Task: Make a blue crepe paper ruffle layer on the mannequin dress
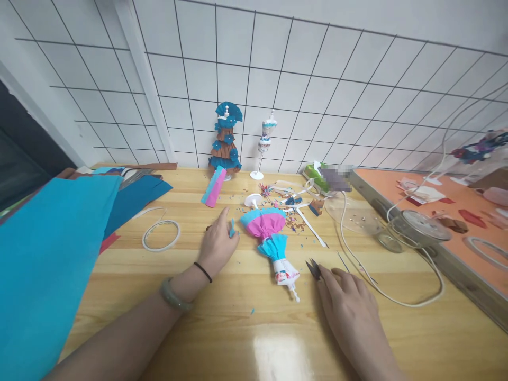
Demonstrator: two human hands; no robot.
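Observation:
A small doll-like dress form (286, 271) lies on the wooden table between my hands, dressed in ruffled blue and pink paper (266, 224). Its white round base points away from me, its head end toward me. At its left is my left hand (219, 241), index finger stretched forward, with a small blue paper scrap (232, 228) at the thumb. Right of the form, my right hand (349, 296) rests on the table, closed around small dark-bladed scissors (313, 269). The blade tips are slightly apart; the handles are hidden under the fingers.
A blue-and-brown paper-dressed form (226, 143) and a barer form (265, 143) stand by the tiled wall. Left are blue paper sheets (51, 254) and a tape roll (161, 235). A pink-blue strip (214, 187), scraps (297, 219), white cable (397, 301) and glass jar (391, 241) lie around.

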